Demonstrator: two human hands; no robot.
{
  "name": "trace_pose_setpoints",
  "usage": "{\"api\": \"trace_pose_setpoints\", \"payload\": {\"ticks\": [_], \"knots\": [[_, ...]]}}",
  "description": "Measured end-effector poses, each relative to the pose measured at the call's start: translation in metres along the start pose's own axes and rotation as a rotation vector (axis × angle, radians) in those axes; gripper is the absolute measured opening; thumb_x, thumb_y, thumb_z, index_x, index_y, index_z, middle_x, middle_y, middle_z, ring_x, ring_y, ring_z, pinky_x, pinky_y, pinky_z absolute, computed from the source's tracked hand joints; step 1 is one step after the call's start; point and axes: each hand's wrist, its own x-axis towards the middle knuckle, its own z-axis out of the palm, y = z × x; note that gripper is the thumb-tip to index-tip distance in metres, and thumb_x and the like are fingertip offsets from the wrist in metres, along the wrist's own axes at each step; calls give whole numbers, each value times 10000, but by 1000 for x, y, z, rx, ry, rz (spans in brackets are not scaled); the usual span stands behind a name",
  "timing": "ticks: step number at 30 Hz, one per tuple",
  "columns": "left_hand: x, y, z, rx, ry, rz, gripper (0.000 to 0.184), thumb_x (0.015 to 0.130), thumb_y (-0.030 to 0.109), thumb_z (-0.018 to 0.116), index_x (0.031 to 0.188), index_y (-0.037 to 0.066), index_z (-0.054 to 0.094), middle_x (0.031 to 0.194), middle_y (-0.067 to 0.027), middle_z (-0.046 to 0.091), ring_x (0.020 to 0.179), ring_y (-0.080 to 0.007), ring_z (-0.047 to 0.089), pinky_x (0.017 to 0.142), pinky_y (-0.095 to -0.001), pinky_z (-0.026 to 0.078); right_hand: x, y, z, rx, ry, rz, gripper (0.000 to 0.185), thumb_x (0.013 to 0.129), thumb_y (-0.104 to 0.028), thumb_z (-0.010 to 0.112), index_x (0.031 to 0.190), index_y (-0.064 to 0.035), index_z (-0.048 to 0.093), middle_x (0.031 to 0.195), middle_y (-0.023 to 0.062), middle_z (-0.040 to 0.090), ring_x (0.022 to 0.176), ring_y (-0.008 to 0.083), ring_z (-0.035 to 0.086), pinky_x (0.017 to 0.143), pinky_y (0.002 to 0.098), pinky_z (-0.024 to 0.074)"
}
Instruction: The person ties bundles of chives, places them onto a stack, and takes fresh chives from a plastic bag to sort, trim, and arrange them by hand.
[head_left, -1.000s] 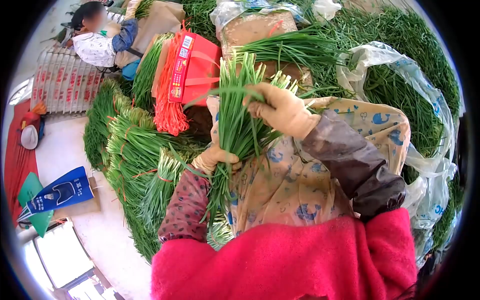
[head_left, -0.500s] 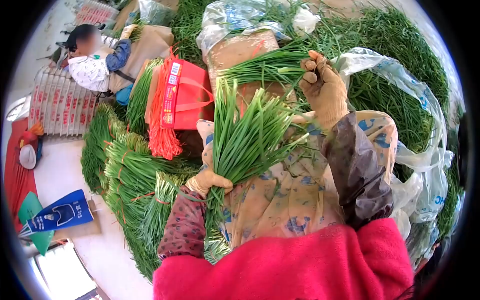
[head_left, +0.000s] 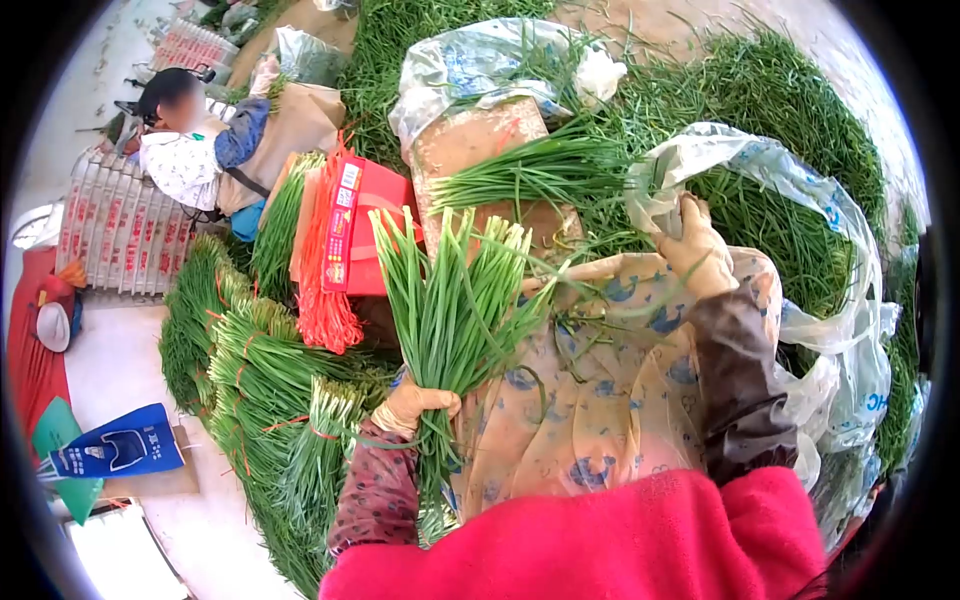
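My left hand [head_left: 415,405], in a tan glove, is wrapped round the lower part of a bunch of garlic chives [head_left: 450,300], whose pale ends fan upward. My right hand [head_left: 695,250], gloved too, is at the near rim of a clear plastic bag [head_left: 760,150]. Its thumb and fingers are apart, and I see nothing held in them; whether they touch the plastic I cannot tell. A smaller pile of chives [head_left: 535,170] lies on a worn board [head_left: 470,135] ahead. A patterned apron [head_left: 590,420] covers my lap, with a few loose blades on it.
Tied bundles of chives [head_left: 265,370] are stacked to my left. A red box [head_left: 375,230] with orange-red ties [head_left: 325,325] hanging from it stands beside the board. Loose greens [head_left: 800,90] heap up at the right and back. Another person [head_left: 185,145] sits at the far left.
My right hand has moved down and right from beside the pile on the board to the plastic bag's rim, its fingers less curled. The bunch in my left hand now stands more upright.
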Motion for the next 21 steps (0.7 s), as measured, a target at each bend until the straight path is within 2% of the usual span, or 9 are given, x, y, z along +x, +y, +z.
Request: {"api": "trace_pose_setpoints", "payload": {"ticks": [2,4,6,8,11,14,16,18,21], "knots": [[-1,-1,4,-2,67,5,325,690,46,742,972,-42,607,695,-120,613,566,-217,578,547,-338,484,8,-33,-44,-43,-59,45,515,871,-264,663,1302,-32,501,987,64,670,865,153,651,736,255,525],[0,-4,2,-3,54,15,326,694,34,732,983,-44,603,690,-120,612,564,-213,578,541,-333,481,12,-64,-80,849,-414,312,429,860,-282,671,1213,-51,590,1096,121,659,1011,253,632,846,337,504],[3,-2,3,63,50,-17,348,688,8,708,1013,-47,595,697,-120,608,580,-208,580,544,-325,478,6,-91,-84,1107,-437,53,416,876,-287,658,1212,-48,603,1146,97,652,1008,175,623,871,303,490],[6,3,6,89,2,-40,383,673,-18,688,1041,-49,588,720,-119,610,593,-209,582,547,-321,476,3,-124,-89,813,-587,-161,609,814,-375,686,1309,-63,518,1164,148,640,1068,266,618,939,337,470],[5,11,17,118,32,-66,366,655,-34,673,1013,-49,601,747,-117,611,586,-214,575,541,-317,469,9,-158,-75,753,-804,-133,495,814,-370,645,1218,-103,538,1043,166,668,977,332,639,843,394,494],[2,12,19,124,63,-108,354,648,-38,667,996,-49,607,739,-116,608,584,-210,575,539,-310,465,13,-159,-66,862,-911,-110,491,797,-322,632,1207,-58,578,882,128,674,720,224,661,661,351,532],[3,10,12,166,36,-116,347,642,-29,670,983,-49,608,697,-113,599,567,-212,573,533,-308,462,16,-156,-84,792,-995,-90,438,793,-320,627,1154,-72,620,890,133,676,807,233,662,736,364,525],[3,10,9,148,33,-128,347,650,-10,682,986,-49,607,687,-109,596,560,-211,569,528,-310,460,21,-143,-56,645,-797,-305,317,836,-242,610,1126,-129,667,952,105,696,896,266,659,802,370,524],[1,7,7,108,27,-78,371,656,23,708,1004,-47,600,689,-104,592,555,-202,559,516,-309,453,50,-116,-72,352,-452,-206,220,901,-219,577,1078,-147,687,1028,73,695,943,252,655,843,356,527]]}}
